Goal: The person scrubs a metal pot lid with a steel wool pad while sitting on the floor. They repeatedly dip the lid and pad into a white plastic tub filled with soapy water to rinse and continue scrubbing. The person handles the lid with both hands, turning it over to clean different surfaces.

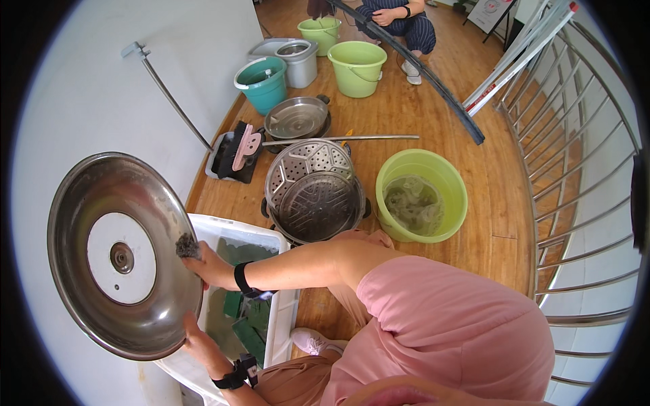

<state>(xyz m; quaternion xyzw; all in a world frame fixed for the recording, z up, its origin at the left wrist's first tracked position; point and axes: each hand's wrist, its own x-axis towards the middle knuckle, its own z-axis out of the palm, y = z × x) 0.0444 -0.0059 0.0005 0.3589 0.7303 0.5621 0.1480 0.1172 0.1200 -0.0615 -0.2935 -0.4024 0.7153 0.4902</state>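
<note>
A large round metal lid (167, 274) with a white disc and a knob fitting at its centre is held up, tilted, over a white plastic tub (278, 304). My left hand (195, 337) grips its lower right rim. In my right hand (213, 266) is a steel wool scourer (187, 246), pressed on the lid's right edge. Murky water and green pieces (249, 340) lie in the tub. Beyond it a perforated steamer tray (310, 162) leans in a dark steamer pot (320, 208). A light green bucket (459, 203) of sudsy water stands at its right.
A metal pan (299, 116), a teal bucket (264, 91), a grey mop bucket (302, 66) and a green bucket (358, 76) stand farther off. A dustpan and brush (244, 147) lie by the wall. Long poles (416, 63) cross above the floor; a metal railing (584, 172) runs right. A person (396, 20) crouches beyond.
</note>
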